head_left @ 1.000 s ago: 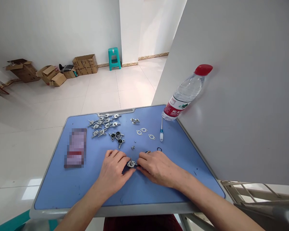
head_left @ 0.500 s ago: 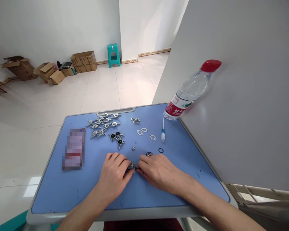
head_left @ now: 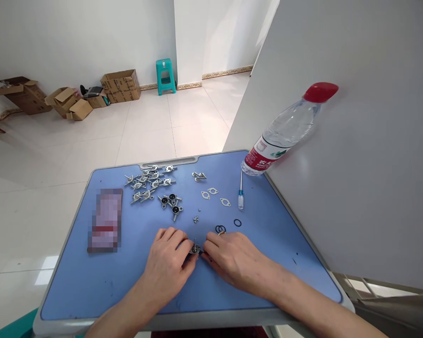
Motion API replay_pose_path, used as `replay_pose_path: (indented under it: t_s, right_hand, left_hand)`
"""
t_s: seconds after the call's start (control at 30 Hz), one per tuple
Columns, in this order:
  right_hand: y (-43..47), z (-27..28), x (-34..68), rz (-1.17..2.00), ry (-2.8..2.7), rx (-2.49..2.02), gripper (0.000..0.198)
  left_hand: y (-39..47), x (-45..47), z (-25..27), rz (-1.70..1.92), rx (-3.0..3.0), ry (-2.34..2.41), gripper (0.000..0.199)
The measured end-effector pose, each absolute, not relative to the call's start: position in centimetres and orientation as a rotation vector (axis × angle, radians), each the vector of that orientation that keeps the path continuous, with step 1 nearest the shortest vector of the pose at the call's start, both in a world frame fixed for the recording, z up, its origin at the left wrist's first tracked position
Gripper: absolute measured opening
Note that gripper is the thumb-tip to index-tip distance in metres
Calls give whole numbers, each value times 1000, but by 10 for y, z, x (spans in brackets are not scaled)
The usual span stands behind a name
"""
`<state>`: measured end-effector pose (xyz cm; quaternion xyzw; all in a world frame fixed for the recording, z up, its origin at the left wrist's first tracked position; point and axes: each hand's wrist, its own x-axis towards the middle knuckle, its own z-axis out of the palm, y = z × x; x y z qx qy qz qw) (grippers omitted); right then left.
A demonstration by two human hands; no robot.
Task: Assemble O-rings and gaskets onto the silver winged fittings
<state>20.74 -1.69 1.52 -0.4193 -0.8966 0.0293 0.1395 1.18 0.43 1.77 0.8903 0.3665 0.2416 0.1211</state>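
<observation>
Between my hands, near the table's front, is a small metal valve (head_left: 195, 250) with a thin stem pointing up. My left hand (head_left: 169, 256) pinches its left side between thumb and fingers. On its right side, my right hand (head_left: 232, 257) has its fingers closed at the valve's edge; the fingertips are partly hidden. Tiny screws (head_left: 196, 219) lie just beyond the valve. Black rubber rings (head_left: 237, 223) and a brass-coloured ring (head_left: 222, 233) are by my right hand. Farther off are valve bodies with black faces (head_left: 172, 197) and flat metal gaskets (head_left: 225, 202).
A pile of metal valves (head_left: 146, 182) sits at the table's back left, with small metal levers (head_left: 199, 176) to its right. A screwdriver (head_left: 240, 199) lies before a water bottle (head_left: 278, 141). A blurred purple packet (head_left: 106, 218) is at left. Cardboard boxes (head_left: 121, 87) and a stool (head_left: 165, 77) stand beyond.
The camera view has shifted slightly. Both hands stay at the valve, and its upright stem leans a little differently. The other parts on the table have not visibly been moved.
</observation>
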Motion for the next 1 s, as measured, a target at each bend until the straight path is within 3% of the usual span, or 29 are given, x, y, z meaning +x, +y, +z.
replay_pose_path:
  t_s: [1.0]
  right_hand:
    - [-21, 21, 207, 222, -2568, -1307, 28]
  left_hand:
    - [4, 13, 20, 731, 2616, 1022, 11]
